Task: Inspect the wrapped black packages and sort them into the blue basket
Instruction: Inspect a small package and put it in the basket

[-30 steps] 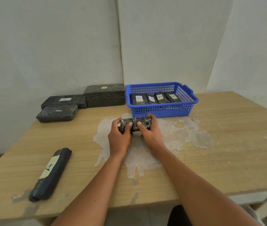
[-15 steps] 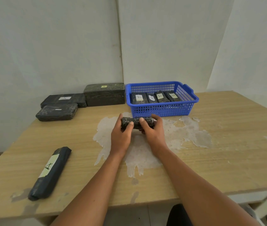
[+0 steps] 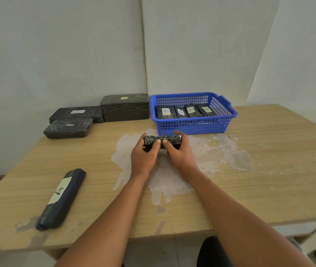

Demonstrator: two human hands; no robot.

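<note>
Since a second ago, you've rolled the glossy, crinkled black package (image 3: 162,141) flatter. Your left hand (image 3: 143,160) and right hand (image 3: 180,155) both grip it, near the blue mesh basket (image 3: 193,126).

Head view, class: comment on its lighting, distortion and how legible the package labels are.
Head view: soft, even light with faint shadows; wide-angle lens bows the table edges and stretches the forearms; shiny wrap glints on the package held by both hands; the long package label reads A clearly, while those in the blue basket are small but readable.
</note>
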